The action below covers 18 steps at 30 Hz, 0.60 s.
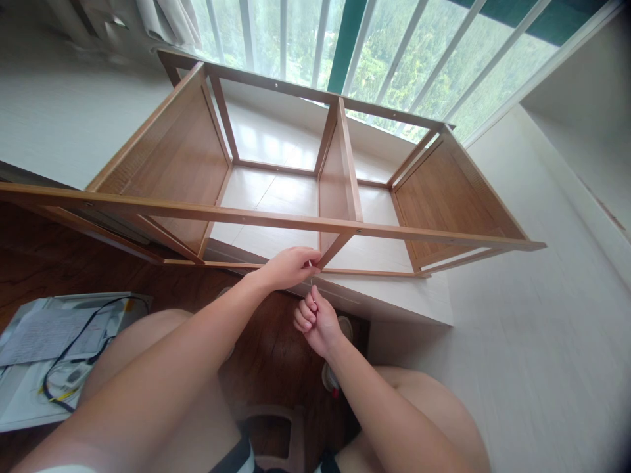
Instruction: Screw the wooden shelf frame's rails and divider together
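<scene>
A wooden shelf frame [276, 217] lies on its side on the floor before a window. My left hand [288, 266] reaches to the frame's near lower rail where the middle divider [340, 177] meets it, fingers pinched on a small thin metal piece I cannot name. My right hand [315, 320] is just below it, closed in a fist round a thin metal tool [311, 284] whose tip points up toward the joint.
A white raised ledge [384, 299] runs under the frame beside dark wooden floor [49, 263]. At the left lie papers and a black cable on a white tray [29, 394]. My knees are below. Window bars [404, 46] stand behind; white wall at right.
</scene>
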{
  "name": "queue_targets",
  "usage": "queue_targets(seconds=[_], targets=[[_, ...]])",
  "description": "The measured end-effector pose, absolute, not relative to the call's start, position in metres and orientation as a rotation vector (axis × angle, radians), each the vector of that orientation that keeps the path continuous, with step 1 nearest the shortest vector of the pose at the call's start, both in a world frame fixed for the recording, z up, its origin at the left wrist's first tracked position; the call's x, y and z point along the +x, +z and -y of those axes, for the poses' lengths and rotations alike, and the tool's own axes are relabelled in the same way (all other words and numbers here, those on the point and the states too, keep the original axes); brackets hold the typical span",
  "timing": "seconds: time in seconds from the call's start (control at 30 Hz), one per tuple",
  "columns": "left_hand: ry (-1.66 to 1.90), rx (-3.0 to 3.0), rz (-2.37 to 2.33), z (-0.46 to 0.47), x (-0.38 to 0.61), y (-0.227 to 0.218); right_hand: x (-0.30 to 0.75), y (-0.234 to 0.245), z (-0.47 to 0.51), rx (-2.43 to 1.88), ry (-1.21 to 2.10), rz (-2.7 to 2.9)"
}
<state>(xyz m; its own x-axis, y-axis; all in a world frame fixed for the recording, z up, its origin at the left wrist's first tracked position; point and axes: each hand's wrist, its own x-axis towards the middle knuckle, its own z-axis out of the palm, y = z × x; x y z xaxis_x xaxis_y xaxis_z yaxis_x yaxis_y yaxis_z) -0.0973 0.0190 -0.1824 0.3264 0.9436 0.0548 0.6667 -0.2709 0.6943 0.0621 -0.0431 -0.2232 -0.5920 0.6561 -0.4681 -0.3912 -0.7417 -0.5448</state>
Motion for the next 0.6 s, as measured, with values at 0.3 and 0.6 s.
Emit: queue_targets(seconds=[0.3,0.6], targets=[[0.640,2.021,-1.408,-0.019,-0.097,-0.182,0.069,-0.244,0.027,-1.386,1.620,1.147],[0.628,2.011,-1.416,-0.018,-0.097,-0.180,0.074,-0.248,0.024,-1.487,1.337,1.446]])
